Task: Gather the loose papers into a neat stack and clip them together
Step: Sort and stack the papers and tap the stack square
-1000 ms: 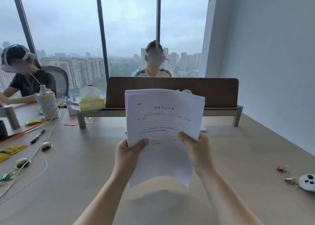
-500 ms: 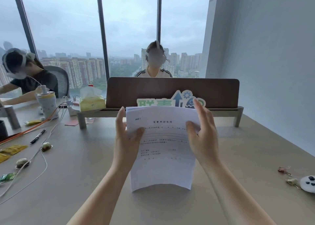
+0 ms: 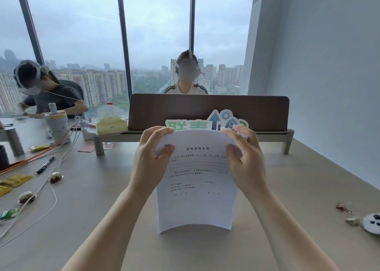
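A stack of white printed papers [image 3: 197, 196] stands upright on its bottom edge on the beige table [image 3: 102, 209] in front of me. My left hand [image 3: 151, 159] grips the stack's top left corner, fingers curled over the top edge and thumb on the front sheet. My right hand [image 3: 243, 157] grips the top right corner the same way. The lower part of the stack bows slightly. Two small binder clips, a red one [image 3: 343, 206] and a gold one [image 3: 354, 221], lie on the table at the far right, apart from both hands.
A brown divider screen [image 3: 208, 111] with a green and blue sign [image 3: 206, 122] stands behind the papers; a person sits beyond it. Another person sits at far left. A tissue box [image 3: 110, 121], bottle [image 3: 56, 124], pen [image 3: 45, 164], cables and sachets crowd the left. A white panda toy [image 3: 372, 222] lies by the clips.
The stack came down from mid-air until its bottom edge rests on the table. Both hands slid up from its lower half to its top corners, fingers now over the top edge.
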Tool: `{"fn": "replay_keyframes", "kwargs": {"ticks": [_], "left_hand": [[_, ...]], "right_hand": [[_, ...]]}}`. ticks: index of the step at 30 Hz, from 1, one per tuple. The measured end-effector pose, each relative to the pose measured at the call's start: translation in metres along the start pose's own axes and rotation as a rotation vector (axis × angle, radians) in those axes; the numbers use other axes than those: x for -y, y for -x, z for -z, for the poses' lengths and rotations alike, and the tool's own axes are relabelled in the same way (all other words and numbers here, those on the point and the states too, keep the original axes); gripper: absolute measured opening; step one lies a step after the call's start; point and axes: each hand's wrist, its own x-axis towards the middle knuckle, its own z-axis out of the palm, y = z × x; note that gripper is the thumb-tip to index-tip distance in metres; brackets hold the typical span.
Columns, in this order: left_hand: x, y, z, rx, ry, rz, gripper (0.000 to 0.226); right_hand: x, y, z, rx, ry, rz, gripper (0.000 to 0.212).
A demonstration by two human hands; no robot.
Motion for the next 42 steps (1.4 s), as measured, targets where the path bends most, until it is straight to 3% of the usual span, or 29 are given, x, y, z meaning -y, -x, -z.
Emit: {"fn": "replay_keyframes", "kwargs": {"ticks": [9, 14, 20, 26, 28, 31, 33, 35, 37, 39, 42], "left_hand": [[-0.008, -0.007, 0.0, 0.018, -0.104, -0.012, 0.029], [-0.012, -0.007, 0.002, 0.079, -0.136, -0.043, 0.049], [-0.019, -0.012, 0.004, 0.047, -0.256, -0.047, 0.022], [-0.013, -0.009, 0.005, 0.063, -0.232, -0.091, 0.037], [-0.009, -0.008, 0.005, 0.015, -0.081, -0.008, 0.061], [0.001, 0.002, 0.004, 0.084, 0.268, 0.324, 0.083], [0.016, 0.011, 0.0, 0.203, 0.509, 0.486, 0.074], [0.027, 0.023, -0.005, 0.291, 0.596, 0.577, 0.062], [0.029, 0.033, -0.014, 0.272, 0.61, 0.605, 0.028], [0.026, 0.036, -0.02, 0.163, 0.588, 0.607, 0.006], [0.015, 0.034, -0.025, 0.038, 0.549, 0.581, 0.006]], "right_hand": [[0.002, -0.006, 0.001, 0.002, -0.013, -0.012, 0.033], [0.005, -0.008, 0.0, 0.012, -0.009, -0.024, 0.033], [0.002, -0.01, 0.002, 0.017, -0.015, 0.004, 0.031], [0.003, -0.007, 0.001, 0.016, -0.11, -0.044, 0.041], [0.002, -0.002, 0.0, 0.025, -0.243, -0.142, 0.055], [-0.006, 0.01, -0.004, 0.027, -0.6, -0.32, 0.066], [-0.018, 0.021, -0.007, 0.11, -0.816, -0.44, 0.058], [-0.024, 0.032, -0.012, 0.21, -0.924, -0.559, 0.035], [-0.024, 0.042, -0.017, 0.25, -0.917, -0.642, 0.015], [-0.021, 0.044, -0.02, 0.225, -0.805, -0.626, 0.015], [-0.008, 0.038, -0.021, 0.182, -0.64, -0.574, 0.032]]}}
